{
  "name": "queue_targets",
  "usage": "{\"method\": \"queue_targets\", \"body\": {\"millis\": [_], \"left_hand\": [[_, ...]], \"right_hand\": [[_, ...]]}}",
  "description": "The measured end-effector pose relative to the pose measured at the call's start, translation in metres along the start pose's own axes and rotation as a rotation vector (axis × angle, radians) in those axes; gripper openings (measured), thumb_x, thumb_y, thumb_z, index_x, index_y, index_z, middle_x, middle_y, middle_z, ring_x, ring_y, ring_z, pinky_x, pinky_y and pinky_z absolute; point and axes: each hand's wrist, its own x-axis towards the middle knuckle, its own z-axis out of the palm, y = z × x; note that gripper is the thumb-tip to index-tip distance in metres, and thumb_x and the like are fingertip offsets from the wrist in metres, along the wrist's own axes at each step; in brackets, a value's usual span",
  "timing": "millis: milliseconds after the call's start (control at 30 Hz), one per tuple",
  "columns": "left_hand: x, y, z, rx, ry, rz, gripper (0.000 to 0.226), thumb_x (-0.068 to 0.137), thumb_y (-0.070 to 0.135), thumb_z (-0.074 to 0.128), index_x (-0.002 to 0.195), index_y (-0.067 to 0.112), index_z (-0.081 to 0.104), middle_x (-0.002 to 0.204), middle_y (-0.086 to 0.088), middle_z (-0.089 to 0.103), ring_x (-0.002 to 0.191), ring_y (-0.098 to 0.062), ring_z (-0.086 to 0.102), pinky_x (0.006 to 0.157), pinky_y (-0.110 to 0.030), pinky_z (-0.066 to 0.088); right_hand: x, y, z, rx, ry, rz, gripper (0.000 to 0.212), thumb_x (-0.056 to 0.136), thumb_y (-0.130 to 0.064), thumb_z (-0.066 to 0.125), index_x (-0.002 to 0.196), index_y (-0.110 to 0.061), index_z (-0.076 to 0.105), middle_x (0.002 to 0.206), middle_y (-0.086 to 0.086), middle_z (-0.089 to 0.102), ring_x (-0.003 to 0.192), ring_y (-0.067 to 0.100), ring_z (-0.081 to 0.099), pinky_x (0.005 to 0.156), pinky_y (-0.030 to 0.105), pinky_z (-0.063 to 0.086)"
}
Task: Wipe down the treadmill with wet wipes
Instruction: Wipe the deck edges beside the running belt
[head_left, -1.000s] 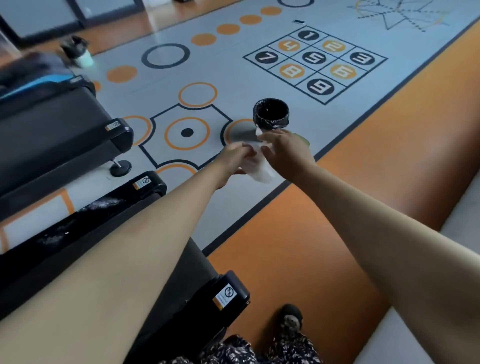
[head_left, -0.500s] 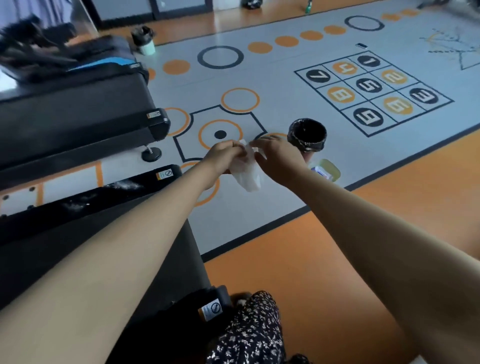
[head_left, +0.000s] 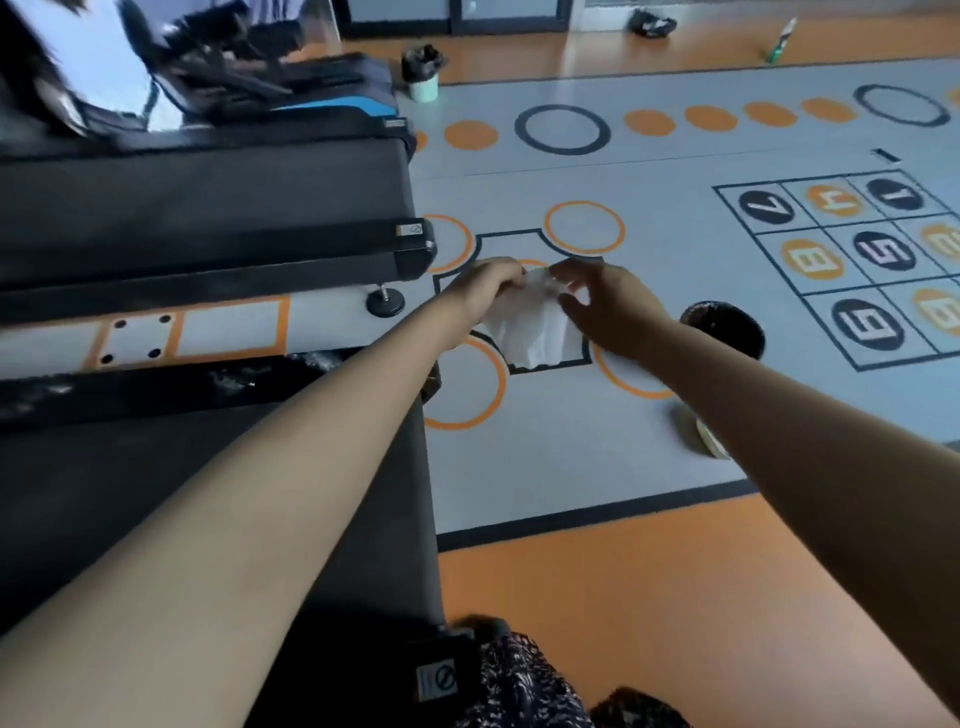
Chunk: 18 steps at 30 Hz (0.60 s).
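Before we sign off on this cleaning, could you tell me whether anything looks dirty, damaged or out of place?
Yes: the black side rail of the nearer treadmill carries whitish, dusty smears, patchy against its dark surface. The left hand and right hand hold a white wet wipe above the floor, not touching the rail.

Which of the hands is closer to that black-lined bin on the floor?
Right. The right hand is beside the bin; the left hand is farther off, on the wipe's far side.
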Motion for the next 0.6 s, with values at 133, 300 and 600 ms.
{"method": "queue_targets", "body": {"millis": [133,300,600], "left_hand": [[0.005,-0.008,-0.023,-0.014,0.027,-0.026,0.008,0.062,0.025,0.051,0.066,0.018,0.05,0.075,-0.006,0.044,0.077,-0.021,0.041,0.062,-0.032,0.029],[0.022,-0.019,-0.045,-0.034,0.095,-0.067,0.014,0.063,0.025,0.05,0.07,0.013,0.05,0.085,-0.011,0.043,0.082,-0.023,0.042,0.076,-0.038,0.03],[0.065,-0.027,-0.071,-0.129,0.425,-0.088,0.014,0.079,0.025,0.05,0.077,0.014,0.058,0.089,-0.016,0.054,0.089,-0.023,0.051,0.08,-0.035,0.038]], "right_hand": [[0.027,-0.012,0.025,-0.006,-0.148,-0.115,0.046,0.092,-0.015,0.056,0.138,-0.018,0.05,0.125,0.011,0.061,0.114,0.034,0.056,0.094,0.04,0.046],[0.066,-0.019,0.036,-0.027,-0.227,-0.23,0.033,0.095,-0.018,0.056,0.127,-0.013,0.054,0.122,0.012,0.063,0.112,0.032,0.057,0.093,0.043,0.047],[0.175,-0.012,0.03,-0.037,-0.324,-0.43,0.021,0.096,-0.025,0.057,0.108,-0.009,0.064,0.115,0.011,0.064,0.105,0.031,0.059,0.083,0.032,0.044]]}}
